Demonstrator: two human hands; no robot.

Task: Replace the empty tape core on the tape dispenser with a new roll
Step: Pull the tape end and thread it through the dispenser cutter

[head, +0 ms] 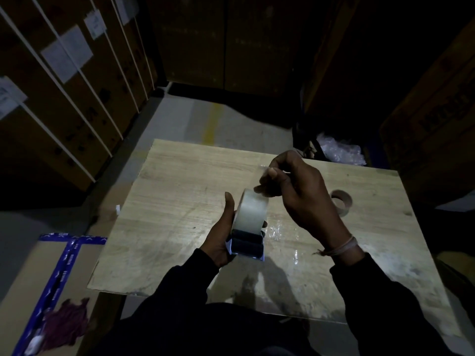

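Note:
My left hand (pixel 223 236) grips the blue and black tape dispenser (pixel 248 246) above the middle of the wooden table (pixel 180 191). A new roll of clear tape (pixel 253 211) sits on the dispenser, its broad face turned up. My right hand (pixel 295 186) hovers just above and behind the roll, thumb and fingers pinched on the loose end of the clear tape, which is pulled up from the roll. The empty brown cardboard tape core (pixel 341 201) stands on the table to the right, apart from both hands.
Stacked cardboard boxes with white straps (pixel 64 98) line the left side. A box sealed with blue tape (pixel 59 265) and a dark red cloth (pixel 66 325) lie at lower left. Crumpled clear plastic (pixel 339 150) sits behind the table's far right corner. More boxes (pixel 437 111) stand at right.

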